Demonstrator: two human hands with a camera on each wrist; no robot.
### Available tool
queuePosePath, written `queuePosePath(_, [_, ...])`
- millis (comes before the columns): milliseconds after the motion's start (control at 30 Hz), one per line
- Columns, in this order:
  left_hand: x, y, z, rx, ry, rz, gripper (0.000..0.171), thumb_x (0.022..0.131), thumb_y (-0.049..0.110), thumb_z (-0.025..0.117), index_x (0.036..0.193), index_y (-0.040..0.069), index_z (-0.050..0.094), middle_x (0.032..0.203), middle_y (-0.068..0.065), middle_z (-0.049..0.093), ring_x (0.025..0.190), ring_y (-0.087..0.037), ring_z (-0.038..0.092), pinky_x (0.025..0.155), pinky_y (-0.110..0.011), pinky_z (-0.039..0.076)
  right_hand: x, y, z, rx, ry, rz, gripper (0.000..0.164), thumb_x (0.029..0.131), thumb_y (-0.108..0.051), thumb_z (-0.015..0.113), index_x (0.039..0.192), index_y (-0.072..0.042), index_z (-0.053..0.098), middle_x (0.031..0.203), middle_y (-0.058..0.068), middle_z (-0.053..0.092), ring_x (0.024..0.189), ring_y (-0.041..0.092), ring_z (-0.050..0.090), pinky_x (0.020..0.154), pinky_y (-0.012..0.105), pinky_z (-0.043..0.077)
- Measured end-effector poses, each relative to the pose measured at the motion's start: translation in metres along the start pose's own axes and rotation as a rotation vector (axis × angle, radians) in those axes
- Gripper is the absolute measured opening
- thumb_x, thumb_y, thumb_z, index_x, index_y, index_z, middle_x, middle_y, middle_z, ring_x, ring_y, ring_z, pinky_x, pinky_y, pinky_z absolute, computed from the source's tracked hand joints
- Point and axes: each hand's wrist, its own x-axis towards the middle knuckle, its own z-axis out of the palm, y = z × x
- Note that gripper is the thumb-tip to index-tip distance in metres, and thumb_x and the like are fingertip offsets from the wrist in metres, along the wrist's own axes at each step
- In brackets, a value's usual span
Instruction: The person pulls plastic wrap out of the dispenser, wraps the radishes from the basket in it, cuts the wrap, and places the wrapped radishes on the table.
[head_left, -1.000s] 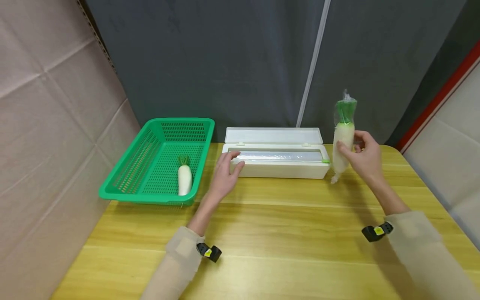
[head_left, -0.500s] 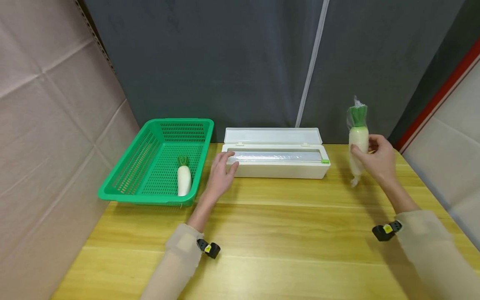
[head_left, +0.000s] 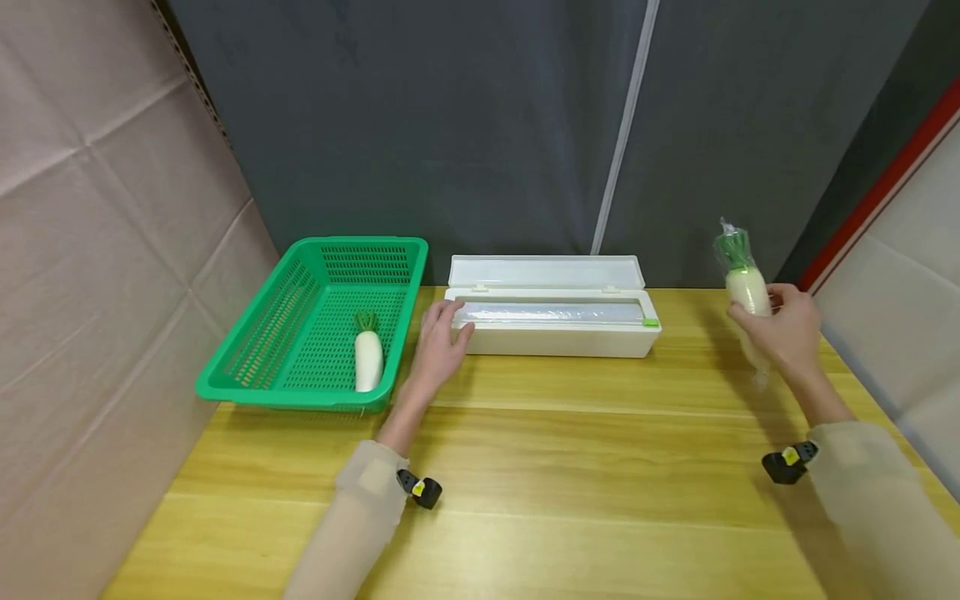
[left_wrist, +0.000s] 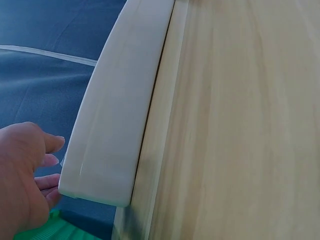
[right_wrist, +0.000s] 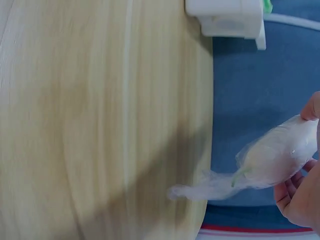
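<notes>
1. Fingers of the right hand (head_left: 787, 327) clamp the wrapped radish (head_left: 747, 288) above the table (head_left: 570, 475)
2. The left hand (head_left: 437, 350), thumb and fingers apart, is at the white box's (head_left: 558, 342) left end
3. Another radish (head_left: 368, 362) lies in the basket (head_left: 296, 397)

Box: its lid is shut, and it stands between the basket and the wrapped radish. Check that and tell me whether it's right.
Not quite. The lid is open, not shut: the head view shows it raised along the back of the box. The box does stand between the basket and the wrapped radish.
</notes>
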Motion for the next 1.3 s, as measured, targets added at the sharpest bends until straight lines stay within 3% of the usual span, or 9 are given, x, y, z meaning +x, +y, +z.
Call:
queuePosePath(333, [0.004,-0.005,0.001,0.052,-0.039,-0.051,0.05,0.102,0.02,0.063,0.142,-0.005,0.05,0.151,-0.023,0.04,0.14,-0.038,0.035,0.115,-0.049,0.033,0.008,0.036,-0.004,-0.054,-0.032,0.056,0.067,0.091,-0.033,0.064,0.13,0.02,0.05,0.116,0.036,0.053,0.093,0.04,0.047,0.065,0.032,0.036])
queuePosePath(433, [0.005,-0.007,0.0,0.059,-0.035,-0.054,0.053,0.101,0.022,0.064,0.143,-0.007,0.049,0.151,-0.023,0.04,0.14,-0.038,0.035,0.116,-0.049,0.032,0.01,0.046,-0.006,-0.103,-0.063,0.081,0.068,0.093,-0.034,0.063,0.128,0.023,0.049,0.119,0.04,0.048,0.103,0.05,0.045,0.074,0.047,0.041])
queuePosePath(567, [0.006,-0.009,-0.001,0.059,-0.034,-0.054,0.055,0.1,0.023,0.065,0.143,-0.008,0.048,0.149,-0.023,0.043,0.139,-0.039,0.036,0.116,-0.047,0.032,0.011,0.058,-0.008,-0.167,-0.117,0.103,0.068,0.095,-0.035,0.062,0.123,0.024,0.048,0.118,0.044,0.044,0.112,0.058,0.038,0.087,0.065,0.037])
queuePosePath(933, [0.006,-0.011,0.001,0.052,-0.022,-0.043,0.057,0.099,0.024,0.067,0.143,-0.007,0.049,0.148,-0.023,0.044,0.139,-0.04,0.038,0.116,-0.049,0.032,0.013,0.078,-0.017,-0.225,-0.194,0.162,0.068,0.097,-0.038,0.058,0.116,0.026,0.048,0.11,0.042,0.048,0.102,0.055,0.043,0.085,0.064,0.039])
queuePosePath(1300, [0.006,-0.011,0.001,0.059,-0.007,-0.032,0.058,0.099,0.025,0.067,0.144,-0.007,0.048,0.148,-0.022,0.045,0.139,-0.038,0.039,0.117,-0.047,0.031,0.011,0.088,-0.019,-0.291,-0.248,0.152,0.072,0.1,-0.042,0.05,0.123,0.025,0.044,0.116,0.046,0.048,0.102,0.058,0.044,0.089,0.067,0.039])
